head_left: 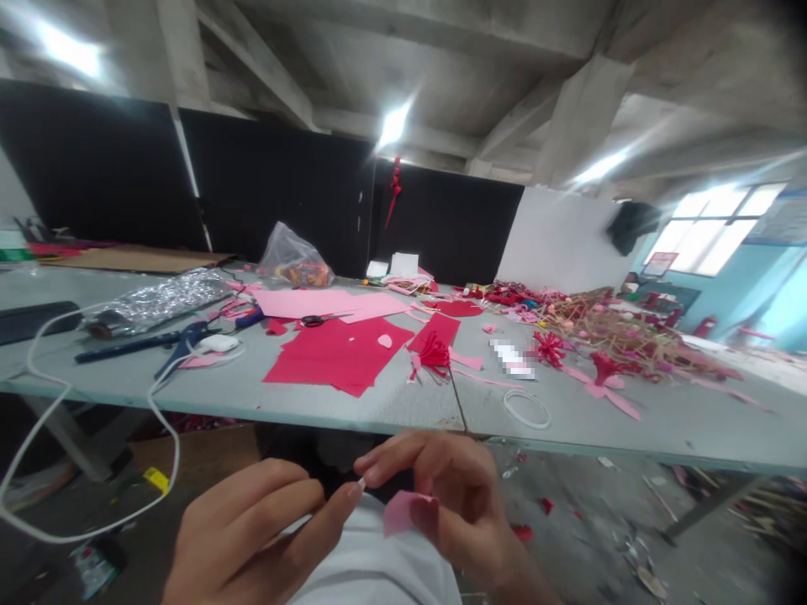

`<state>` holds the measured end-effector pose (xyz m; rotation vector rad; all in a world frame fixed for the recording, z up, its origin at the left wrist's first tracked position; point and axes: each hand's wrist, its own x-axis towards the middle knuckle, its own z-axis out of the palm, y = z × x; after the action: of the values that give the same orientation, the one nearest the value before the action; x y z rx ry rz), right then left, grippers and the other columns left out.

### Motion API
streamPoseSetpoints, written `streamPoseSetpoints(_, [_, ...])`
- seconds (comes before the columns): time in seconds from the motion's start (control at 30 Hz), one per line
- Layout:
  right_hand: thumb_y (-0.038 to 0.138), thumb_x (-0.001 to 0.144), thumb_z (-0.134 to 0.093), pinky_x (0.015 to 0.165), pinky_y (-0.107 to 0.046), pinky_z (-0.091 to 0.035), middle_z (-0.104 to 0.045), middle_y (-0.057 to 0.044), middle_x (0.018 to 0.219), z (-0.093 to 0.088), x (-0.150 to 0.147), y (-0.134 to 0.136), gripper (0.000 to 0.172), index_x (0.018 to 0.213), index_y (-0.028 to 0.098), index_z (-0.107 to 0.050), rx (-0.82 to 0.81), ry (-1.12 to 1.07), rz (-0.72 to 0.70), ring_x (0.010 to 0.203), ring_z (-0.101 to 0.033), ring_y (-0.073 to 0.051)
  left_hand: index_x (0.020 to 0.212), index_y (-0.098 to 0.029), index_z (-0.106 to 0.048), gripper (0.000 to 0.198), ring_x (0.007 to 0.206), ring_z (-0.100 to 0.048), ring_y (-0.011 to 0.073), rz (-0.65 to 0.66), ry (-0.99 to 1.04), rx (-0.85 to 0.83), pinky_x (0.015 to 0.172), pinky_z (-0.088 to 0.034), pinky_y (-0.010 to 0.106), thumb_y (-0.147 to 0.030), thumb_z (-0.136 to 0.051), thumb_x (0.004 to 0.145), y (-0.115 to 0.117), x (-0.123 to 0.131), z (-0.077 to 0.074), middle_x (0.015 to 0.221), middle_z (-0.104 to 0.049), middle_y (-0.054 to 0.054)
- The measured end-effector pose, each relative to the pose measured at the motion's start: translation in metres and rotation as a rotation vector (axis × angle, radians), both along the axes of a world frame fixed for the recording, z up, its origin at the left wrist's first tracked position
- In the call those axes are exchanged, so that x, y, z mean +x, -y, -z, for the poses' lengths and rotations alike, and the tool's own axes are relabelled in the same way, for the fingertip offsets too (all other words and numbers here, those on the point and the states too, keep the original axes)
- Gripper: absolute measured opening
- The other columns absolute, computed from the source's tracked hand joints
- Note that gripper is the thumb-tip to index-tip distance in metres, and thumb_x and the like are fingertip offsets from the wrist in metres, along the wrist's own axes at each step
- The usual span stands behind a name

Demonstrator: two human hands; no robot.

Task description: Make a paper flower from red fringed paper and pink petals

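My left hand (252,529) sits at the bottom of the view, its thumb and fingers pinched around a small white tip (361,485). The tip is too small to identify. My right hand (447,496) is close beside it, with its fingertips next to the white tip. A piece of pink paper or foam (402,512) is held against the right hand's fingers. Both hands are in front of my white shirt (371,563), below the table edge.
A long grey table (378,407) lies ahead, holding red sheets (334,357), pink sheets (303,302), scissors (315,320), a foil roll (155,302), a plastic bag (293,260) and a heap of red flowers on stems (605,332). A white cable (170,470) hangs off its left side.
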<state>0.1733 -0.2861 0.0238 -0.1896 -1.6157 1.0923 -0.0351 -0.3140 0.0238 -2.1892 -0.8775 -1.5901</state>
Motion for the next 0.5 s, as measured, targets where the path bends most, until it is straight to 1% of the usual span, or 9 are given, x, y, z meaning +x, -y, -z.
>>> streamPoseSetpoints(0.1, [0.025,0.094,-0.065,0.091,-0.047,-0.06,-0.08,-0.011,0.103,-0.004,0.0,0.005,0.015,0.082,0.024,-0.056,0.066,0.02,0.021,0.105,-0.074,-0.027,0.077,-0.022,-0.068,0.015,0.048,-0.057,0.0067,-0.012,-0.014,0.006,0.047,-0.045,0.016,-0.015,-0.072,0.088,0.002,0.0,-0.007,0.06,-0.065,-0.005])
streamPoseSetpoints(0.2, [0.022,0.093,-0.064,0.089,-0.047,-0.06,-0.079,-0.012,0.104,-0.008,-0.002,0.009,0.013,0.083,0.024,-0.056,0.078,0.039,0.048,0.103,-0.075,-0.027,0.068,-0.022,-0.065,0.024,0.044,-0.056,0.007,-0.027,-0.053,-0.035,0.044,-0.045,0.016,-0.018,-0.067,0.091,0.003,0.001,-0.014,0.056,-0.064,-0.003])
streamPoseSetpoints(0.27, [0.021,0.092,-0.063,0.085,-0.045,-0.061,-0.079,-0.011,0.101,-0.009,-0.004,0.01,0.013,0.082,0.024,-0.056,0.076,0.012,0.051,0.099,-0.075,-0.027,0.068,-0.023,-0.068,0.022,0.042,-0.056,0.0076,-0.025,-0.057,-0.031,0.042,-0.044,0.018,-0.017,-0.067,0.089,0.004,0.001,-0.016,0.056,-0.065,-0.003])
streamPoseSetpoints(0.33, [0.022,0.092,-0.063,0.08,-0.043,-0.061,-0.079,-0.011,0.097,-0.008,-0.005,0.009,0.013,0.081,0.024,-0.056,0.082,-0.018,0.038,0.093,-0.076,-0.027,0.074,-0.027,-0.073,0.016,0.041,-0.056,0.0084,-0.028,-0.047,-0.007,0.042,-0.044,0.019,-0.015,-0.07,0.085,0.005,0.0,-0.014,0.057,-0.067,-0.005])
streamPoseSetpoints(0.4, [0.024,0.091,-0.063,0.078,-0.041,-0.06,-0.079,-0.01,0.094,-0.007,-0.006,0.009,0.014,0.08,0.024,-0.056,0.091,-0.02,0.043,0.088,-0.075,-0.026,0.082,-0.031,-0.076,0.016,0.044,-0.058,0.0097,-0.034,-0.022,0.013,0.042,-0.044,0.021,-0.015,-0.073,0.081,0.006,-0.001,-0.009,0.059,-0.069,-0.006])
streamPoseSetpoints(0.5, [0.027,0.091,-0.065,0.079,-0.041,-0.06,-0.078,-0.009,0.091,-0.004,-0.005,0.009,0.013,0.08,0.025,-0.058,0.092,0.013,0.076,0.088,-0.074,-0.025,0.086,-0.032,-0.076,0.015,0.048,-0.062,0.0122,0.02,0.04,-0.031,0.044,-0.047,0.022,-0.019,-0.078,0.079,0.009,-0.002,-0.002,0.06,-0.069,-0.005])
